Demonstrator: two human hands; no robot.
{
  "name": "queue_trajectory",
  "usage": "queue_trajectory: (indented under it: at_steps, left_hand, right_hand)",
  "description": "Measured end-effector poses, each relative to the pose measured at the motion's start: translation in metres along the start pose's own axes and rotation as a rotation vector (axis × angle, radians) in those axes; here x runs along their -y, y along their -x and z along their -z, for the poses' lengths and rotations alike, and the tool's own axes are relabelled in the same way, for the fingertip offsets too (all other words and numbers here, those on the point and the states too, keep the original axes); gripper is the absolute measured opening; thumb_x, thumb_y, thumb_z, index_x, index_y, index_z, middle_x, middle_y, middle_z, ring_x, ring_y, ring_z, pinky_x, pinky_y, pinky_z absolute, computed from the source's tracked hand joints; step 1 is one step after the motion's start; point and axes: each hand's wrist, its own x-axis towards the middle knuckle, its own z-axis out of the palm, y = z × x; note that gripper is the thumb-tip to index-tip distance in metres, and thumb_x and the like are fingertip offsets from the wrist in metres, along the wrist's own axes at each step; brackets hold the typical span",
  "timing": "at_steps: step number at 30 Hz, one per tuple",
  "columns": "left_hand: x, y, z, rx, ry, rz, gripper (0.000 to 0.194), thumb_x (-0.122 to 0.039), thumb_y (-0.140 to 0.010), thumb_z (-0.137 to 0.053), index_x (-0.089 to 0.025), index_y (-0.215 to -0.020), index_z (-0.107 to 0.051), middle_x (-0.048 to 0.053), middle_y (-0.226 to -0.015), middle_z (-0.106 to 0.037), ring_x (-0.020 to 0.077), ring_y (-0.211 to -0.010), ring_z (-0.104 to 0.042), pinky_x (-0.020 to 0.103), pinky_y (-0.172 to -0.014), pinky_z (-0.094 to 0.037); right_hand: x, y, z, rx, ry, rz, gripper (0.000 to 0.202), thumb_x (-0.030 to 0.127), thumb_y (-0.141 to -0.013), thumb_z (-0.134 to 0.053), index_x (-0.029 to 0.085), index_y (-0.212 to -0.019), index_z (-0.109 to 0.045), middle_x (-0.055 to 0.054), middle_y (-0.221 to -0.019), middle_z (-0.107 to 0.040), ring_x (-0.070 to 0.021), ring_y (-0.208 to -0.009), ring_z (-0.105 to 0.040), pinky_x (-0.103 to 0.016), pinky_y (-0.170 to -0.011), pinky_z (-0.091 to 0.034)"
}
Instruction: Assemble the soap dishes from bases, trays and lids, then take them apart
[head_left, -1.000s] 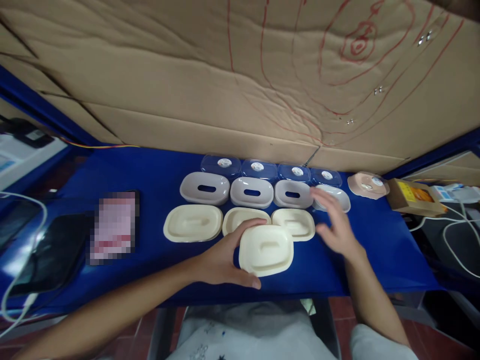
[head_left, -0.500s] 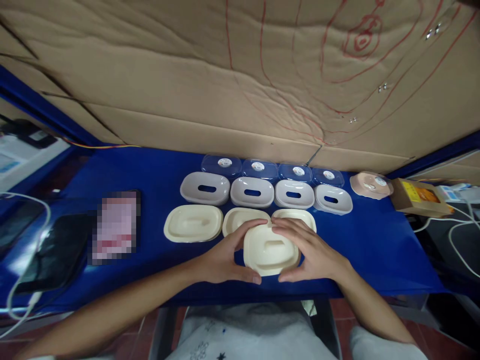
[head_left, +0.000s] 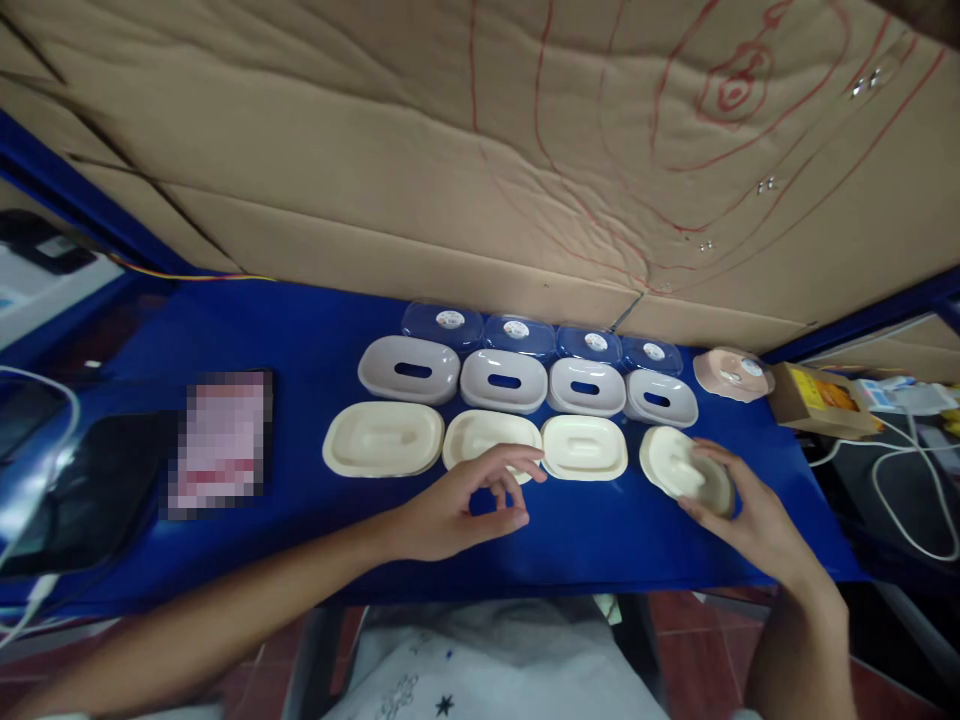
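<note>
At the right end of the front row, my right hand grips the right edge of a cream oval plastic tray with a raised ridge in its middle. This tray looks slightly tilted. My left hand holds nothing, its fingers loosely bent with the thumb apart. It hovers in front of the middle cream tray and covers part of it. Two more such trays flank that one, a left cream tray and a right cream tray, flat on the blue cloth.
Behind stand several grey slotted oval trays and several clear lids with stickers. Farther right are a pinkish wrapped container and a cardboard box. A blurred-out phone-like slab lies left. Cardboard walls the back.
The cream tray between both hands has moved right with my right hand to the row's end. My left hand has let go and stays near the middle.
</note>
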Motion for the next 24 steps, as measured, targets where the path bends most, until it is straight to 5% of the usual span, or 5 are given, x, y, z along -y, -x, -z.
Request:
queue_trajectory:
  at_steps: [5,11,18,20,24]
  left_hand:
    - [0.002,-0.002,0.0,0.008,-0.067,-0.002,0.039,-0.032,-0.107,-0.064,-0.027,-0.145,-0.056,0.01,-0.135,-0.07,0.0163,-0.098,-0.071,0.033,-0.087,-0.054]
    - [-0.009,-0.003,0.004,0.005,-0.148,0.027,0.027,-0.032,-0.109,-0.06,-0.024,-0.135,-0.064,0.008,-0.125,-0.072,0.0159,-0.097,-0.069,0.032,-0.089,-0.054]
    - [-0.014,-0.001,0.011,0.024,-0.179,-0.015,0.025,-0.03,-0.109,-0.061,-0.024,-0.132,-0.067,0.008,-0.124,-0.07,0.016,-0.098,-0.067,0.031,-0.086,-0.056]
    - [-0.014,-0.001,0.011,0.036,-0.184,-0.034,0.024,-0.029,-0.109,-0.06,-0.023,-0.131,-0.068,0.008,-0.122,-0.07,0.0156,-0.097,-0.067,0.03,-0.085,-0.056]
    - [-0.013,-0.002,0.008,0.071,-0.2,-0.049,0.023,-0.028,-0.108,-0.061,-0.022,-0.13,-0.069,0.008,-0.12,-0.071,0.0155,-0.096,-0.066,0.03,-0.086,-0.055]
  right_hand:
    - [-0.021,0.022,-0.011,0.07,0.031,-0.037,0.065,0.068,-0.089,-0.076,0.038,-0.144,-0.06,-0.008,-0.158,-0.061,-0.0425,-0.144,-0.06,-0.069,-0.113,-0.054]
    - [-0.014,0.007,-0.022,0.142,0.023,0.091,0.049,0.049,-0.105,-0.064,0.042,-0.153,-0.057,-0.002,-0.163,-0.059,-0.0344,-0.157,-0.046,-0.069,-0.13,-0.036]
    - [-0.007,0.004,-0.026,0.153,-0.046,0.124,0.051,0.04,-0.107,-0.063,0.045,-0.157,-0.054,0.001,-0.166,-0.054,-0.0308,-0.159,-0.044,-0.064,-0.133,-0.032]
    - [-0.016,-0.001,-0.019,0.101,-0.102,0.089,0.045,0.041,-0.106,-0.064,0.042,-0.15,-0.061,0.0,-0.164,-0.057,-0.0307,-0.156,-0.048,-0.06,-0.131,-0.037]
    - [-0.059,-0.04,0.011,-0.238,0.023,-0.039,0.05,0.04,-0.105,-0.059,0.03,-0.153,-0.056,-0.01,-0.163,-0.056,-0.0283,-0.155,-0.049,-0.05,-0.131,-0.036]
